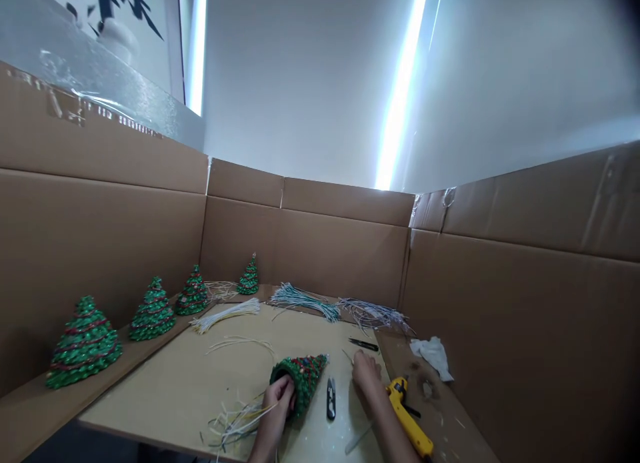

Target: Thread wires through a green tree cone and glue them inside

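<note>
A green beaded Christmas tree ornament [309, 375] lies on its side with its hollow base towards me and its tip pointing right. My left hand [280, 398] has its fingers in the dark opening and grips the tree there; pale wires trail from beside that hand. To the right, my right hand [367, 371] is low over the table, fingers closed together. A thin pale sliver shows at its fingertips, too small to name. Between tree and right arm lies a pair of black thread snips [331, 400]. A second dark snipping tool [363, 344] lies just beyond the right hand.
A yellow glue gun [407, 420] lies beside my right forearm, near a crumpled white tissue [434, 356]. Loose cut wires [235, 423] lie at front left. White [227, 314], teal [305, 301] and lilac wire bundles [373, 313] line the back. Several trees [85, 343] stand along the cardboard wall [310, 250].
</note>
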A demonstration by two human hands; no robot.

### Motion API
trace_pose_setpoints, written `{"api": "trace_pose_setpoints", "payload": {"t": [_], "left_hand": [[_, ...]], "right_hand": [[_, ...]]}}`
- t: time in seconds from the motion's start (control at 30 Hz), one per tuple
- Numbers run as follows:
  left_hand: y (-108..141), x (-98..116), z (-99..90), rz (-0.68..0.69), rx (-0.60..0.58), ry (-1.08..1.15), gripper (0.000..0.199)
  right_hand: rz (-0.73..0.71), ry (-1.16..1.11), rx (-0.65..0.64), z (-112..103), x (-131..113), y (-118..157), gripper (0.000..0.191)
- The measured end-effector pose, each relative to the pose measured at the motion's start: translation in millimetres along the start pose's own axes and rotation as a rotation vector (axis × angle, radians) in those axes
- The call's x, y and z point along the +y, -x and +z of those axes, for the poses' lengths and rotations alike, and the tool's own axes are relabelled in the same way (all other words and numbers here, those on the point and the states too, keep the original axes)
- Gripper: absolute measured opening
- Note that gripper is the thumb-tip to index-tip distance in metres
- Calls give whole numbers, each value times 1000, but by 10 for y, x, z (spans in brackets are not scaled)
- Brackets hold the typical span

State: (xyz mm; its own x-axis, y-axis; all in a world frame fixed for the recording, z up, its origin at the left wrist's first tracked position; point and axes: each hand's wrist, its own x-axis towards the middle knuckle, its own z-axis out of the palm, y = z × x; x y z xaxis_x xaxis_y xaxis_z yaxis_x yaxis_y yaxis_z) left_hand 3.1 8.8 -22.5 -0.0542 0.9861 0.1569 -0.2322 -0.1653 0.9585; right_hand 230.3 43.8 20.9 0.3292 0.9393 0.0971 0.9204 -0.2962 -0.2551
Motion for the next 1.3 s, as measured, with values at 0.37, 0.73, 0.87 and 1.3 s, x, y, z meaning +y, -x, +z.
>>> {"api": "trace_pose_setpoints", "payload": {"t": [0.37,0.73,0.87,1.3], "left_hand": [[-73,-192,-32,-36,0,29,77],[-45,-188,-58,-95,-28,15,75],[-34,-183,-63,-103,-29,7,74],[-1,-159,-61,-100,-59,-19,75]], "right_hand": [[-368,-376,138,-44,4,591,24],[-590,-578,205,175,-157,1010,34],[-657,-541,115,143,-146,1008,30],[-610,-614,219,137,-336,1009,37]]}}
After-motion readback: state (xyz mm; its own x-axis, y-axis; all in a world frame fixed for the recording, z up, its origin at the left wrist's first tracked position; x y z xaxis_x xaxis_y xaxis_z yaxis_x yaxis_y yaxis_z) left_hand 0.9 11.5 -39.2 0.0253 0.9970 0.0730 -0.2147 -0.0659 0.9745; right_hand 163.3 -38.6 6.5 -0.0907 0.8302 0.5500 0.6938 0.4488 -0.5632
